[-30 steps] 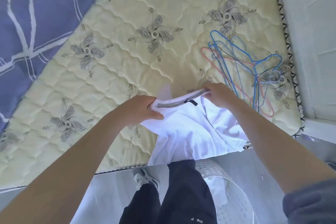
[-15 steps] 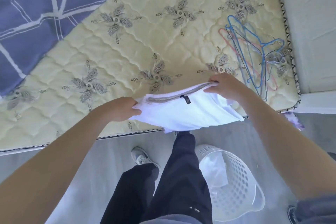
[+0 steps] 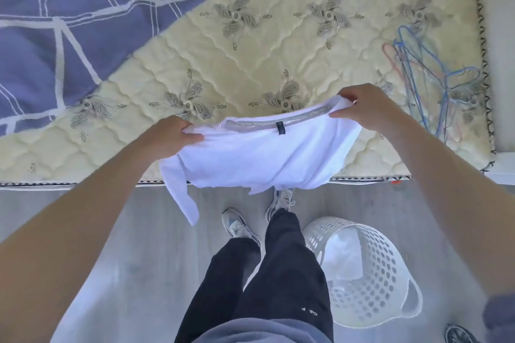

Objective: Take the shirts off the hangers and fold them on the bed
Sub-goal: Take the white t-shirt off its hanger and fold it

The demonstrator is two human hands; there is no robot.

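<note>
White shirt is held in the air over the near edge of the bed, collar up. Its grey neck band and small black tag sit between the 2 hands. Left hand grips the left shoulder end, fingers curled round bunched cloth. Right hand grips the right end of the collar, fingers closed on the fabric. The shirt body sags below the fingers toward the person, and 1 sleeve dangles under the left fingers above the floor. A heap of blue and pink wire hangers lies on the bed right of the right fingers, apart from them, by the bed's right edge. A blue blanket with white lines covers the bed beyond and left of the left fingers. A white plastic basket stands on the floor below the right fingers, beside dark trousers, with something white inside. 2 sneakers are on the floor under the shirt.
</note>
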